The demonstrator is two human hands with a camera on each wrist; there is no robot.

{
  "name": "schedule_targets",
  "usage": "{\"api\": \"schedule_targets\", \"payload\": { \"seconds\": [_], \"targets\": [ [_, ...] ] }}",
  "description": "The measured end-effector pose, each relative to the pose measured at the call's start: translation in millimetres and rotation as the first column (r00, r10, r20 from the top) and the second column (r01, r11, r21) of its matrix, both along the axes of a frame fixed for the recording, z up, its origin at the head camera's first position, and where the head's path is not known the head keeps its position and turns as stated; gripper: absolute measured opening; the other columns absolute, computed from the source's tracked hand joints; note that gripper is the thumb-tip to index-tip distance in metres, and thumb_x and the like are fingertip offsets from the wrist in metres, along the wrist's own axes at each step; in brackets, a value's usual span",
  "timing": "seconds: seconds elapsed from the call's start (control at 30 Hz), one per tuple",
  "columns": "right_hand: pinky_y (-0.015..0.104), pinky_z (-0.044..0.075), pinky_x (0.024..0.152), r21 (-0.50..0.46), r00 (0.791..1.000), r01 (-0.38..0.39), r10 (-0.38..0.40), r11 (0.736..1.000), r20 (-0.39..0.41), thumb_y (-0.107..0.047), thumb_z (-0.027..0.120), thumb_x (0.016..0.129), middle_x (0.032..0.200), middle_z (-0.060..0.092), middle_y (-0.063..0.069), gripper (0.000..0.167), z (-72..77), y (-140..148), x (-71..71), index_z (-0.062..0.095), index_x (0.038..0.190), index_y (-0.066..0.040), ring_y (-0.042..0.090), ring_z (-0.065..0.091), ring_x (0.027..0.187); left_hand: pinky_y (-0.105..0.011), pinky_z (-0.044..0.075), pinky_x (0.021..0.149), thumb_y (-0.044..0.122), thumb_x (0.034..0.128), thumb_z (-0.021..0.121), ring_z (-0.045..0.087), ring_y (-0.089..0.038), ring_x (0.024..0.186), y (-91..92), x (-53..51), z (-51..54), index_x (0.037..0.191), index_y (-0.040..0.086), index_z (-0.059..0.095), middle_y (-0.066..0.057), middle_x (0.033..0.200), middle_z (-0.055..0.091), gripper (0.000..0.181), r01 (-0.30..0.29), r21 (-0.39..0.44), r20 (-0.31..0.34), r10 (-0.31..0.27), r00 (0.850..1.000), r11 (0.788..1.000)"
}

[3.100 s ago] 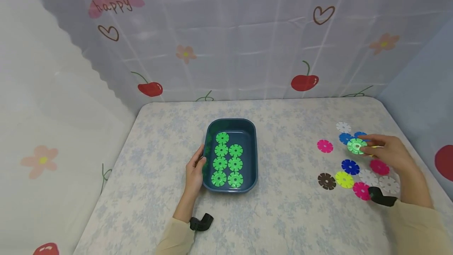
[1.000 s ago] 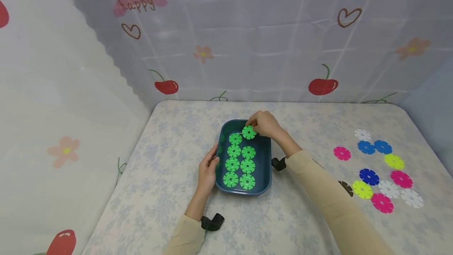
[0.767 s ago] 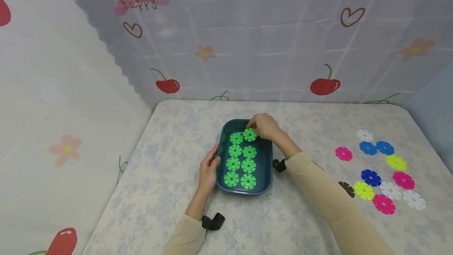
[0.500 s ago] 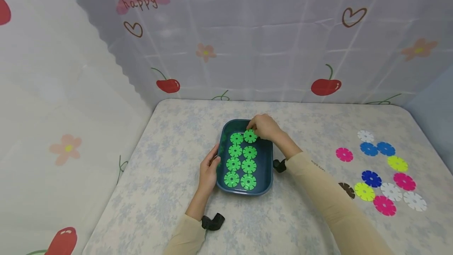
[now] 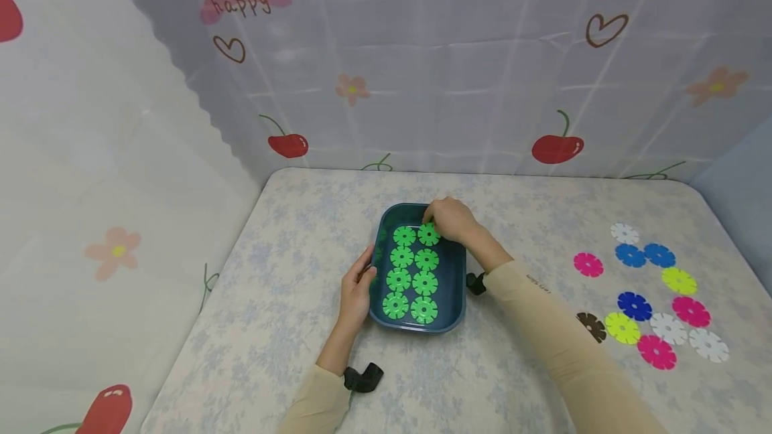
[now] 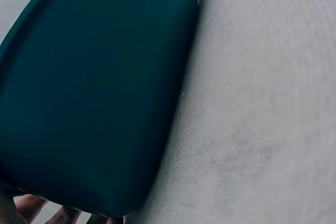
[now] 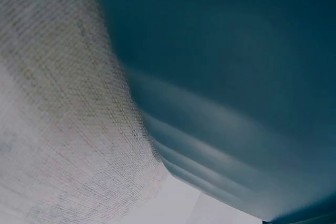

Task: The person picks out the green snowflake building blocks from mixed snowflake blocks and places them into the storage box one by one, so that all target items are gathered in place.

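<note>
A dark teal tray (image 5: 447, 300) sits on the table, and its outer wall fills much of both wrist views. Inside lie green notched plastic discs (image 5: 399, 280) in two columns. My left hand (image 5: 354, 293) grips the tray's left side, thumb at the rim; a few fingertips (image 6: 63, 215) show at the bottom of the left wrist view. Reaching over the tray's far right corner, my right hand (image 5: 454, 220) pinches a green notched disc (image 5: 429, 236) at the top of the right column. That disc is low in the tray, partly covered by the fingers.
To the right lie loose notched discs: pink (image 5: 588, 264), blue (image 5: 630, 255), yellow (image 5: 679, 281), white (image 5: 668, 328), and a brown one (image 5: 592, 327) partly behind the right sleeve (image 5: 555, 333). A printed curtain (image 5: 422, 86) hangs behind the table.
My right hand has brought a green disc from the right-hand group into the tray, then lowered it slightly toward me at the right column's top. The left hand keeps its grip on the tray.
</note>
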State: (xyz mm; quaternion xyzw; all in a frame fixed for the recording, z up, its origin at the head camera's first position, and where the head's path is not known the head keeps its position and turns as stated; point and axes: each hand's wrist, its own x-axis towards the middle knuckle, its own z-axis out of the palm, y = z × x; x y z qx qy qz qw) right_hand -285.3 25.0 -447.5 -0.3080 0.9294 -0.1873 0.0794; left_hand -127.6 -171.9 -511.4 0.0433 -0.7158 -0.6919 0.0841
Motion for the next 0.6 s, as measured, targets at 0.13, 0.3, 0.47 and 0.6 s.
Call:
{"api": "schedule_targets", "payload": {
  "seconds": [0.13, 0.3, 0.47, 0.6],
  "targets": [
    [0.020, 0.032, 0.048, 0.022, 1.000, 0.013, -0.013, 1.000, -0.015, 0.012, 0.049, 0.090, 0.113, 0.072, 0.015, 0.037, -2.4, -1.6, 0.6, 0.076, 0.110, -0.005, 0.020, 0.064, 0.061, -0.008, 0.036, 0.097, 0.006, 0.1022, 0.044, 0.037, -0.031, 0.142, 0.1, 0.3, 0.3, 0.148, 0.006, 0.043, -0.013, 0.155, 0.038, 0.046, 0.006, -0.002, -0.002, -0.006, 1.000, 1.000],
    [0.021, 0.039, 0.048, 0.042, 0.998, 0.017, -0.014, 0.999, -0.064, 0.011, 0.052, 0.091, 0.111, 0.072, 0.015, 0.034, -5.3, -3.0, 3.0, 0.076, 0.108, -0.005, 0.023, 0.066, 0.065, -0.008, 0.037, 0.097, 0.006, 0.1024, 0.043, 0.037, -0.032, 0.142, 0.3, 0.3, 0.7, 0.148, 0.006, 0.042, -0.013, 0.155, 0.038, 0.046, 0.013, 0.000, -0.002, -0.013, 1.000, 1.000],
    [0.024, 0.046, 0.050, 0.057, 0.993, 0.008, -0.001, 0.998, -0.118, 0.008, 0.055, 0.092, 0.107, 0.074, 0.015, 0.029, -7.4, -3.8, 4.8, 0.077, 0.105, -0.005, 0.024, 0.067, 0.066, -0.007, 0.036, 0.097, 0.004, 0.1023, 0.043, 0.037, -0.032, 0.142, 0.3, 0.2, 0.7, 0.148, 0.005, 0.041, -0.013, 0.155, 0.038, 0.046, 0.017, 0.005, -0.005, -0.017, 1.000, 1.000],
    [0.026, 0.049, 0.053, 0.075, 0.989, 0.005, 0.007, 0.997, -0.148, 0.007, 0.056, 0.092, 0.106, 0.074, 0.015, 0.027, -8.3, -4.9, 4.5, 0.078, 0.104, -0.006, 0.026, 0.068, 0.071, -0.007, 0.037, 0.097, 0.005, 0.1023, 0.043, 0.037, -0.032, 0.142, 0.0, 0.5, 1.1, 0.148, 0.006, 0.042, -0.014, 0.155, 0.039, 0.046, 0.016, 0.015, -0.006, -0.016, 1.000, 1.000]
  ]
}}
